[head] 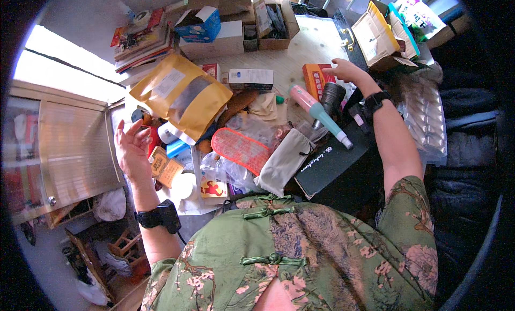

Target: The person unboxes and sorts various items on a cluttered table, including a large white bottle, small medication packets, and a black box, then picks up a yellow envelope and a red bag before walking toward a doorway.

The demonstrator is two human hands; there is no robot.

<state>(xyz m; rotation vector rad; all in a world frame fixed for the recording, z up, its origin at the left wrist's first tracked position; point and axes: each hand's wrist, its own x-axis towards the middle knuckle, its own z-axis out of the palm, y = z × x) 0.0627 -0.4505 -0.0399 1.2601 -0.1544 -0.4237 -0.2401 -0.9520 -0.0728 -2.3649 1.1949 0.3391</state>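
My right hand (pixel 349 72) reaches over the right edge of an orange-red box (pixel 316 79), fingers apart. Its fingertips overlap the box's edge; whether they touch it I cannot tell. Just below lie a black ribbed flashlight (pixel 332 97) and a pink and mint-green bottle (pixel 320 114). My left hand (pixel 132 148) is raised at the table's left side, fingers spread and holding nothing. Near it are a yellow-brown padded envelope (pixel 181 96), an orange-tan small box (pixel 165 166) and a white round lid (pixel 185 186). Each wrist wears a black band.
A red mesh insole-shaped piece (pixel 240 148), a grey drawstring pouch (pixel 286 160) and a black box (pixel 330 162) lie before me. Cardboard boxes (pixel 277 25) and stacked books (pixel 141 49) line the back. An open carton (pixel 376 37) and clear plastic packaging (pixel 424 114) stand right. A cabinet (pixel 76 146) is left.
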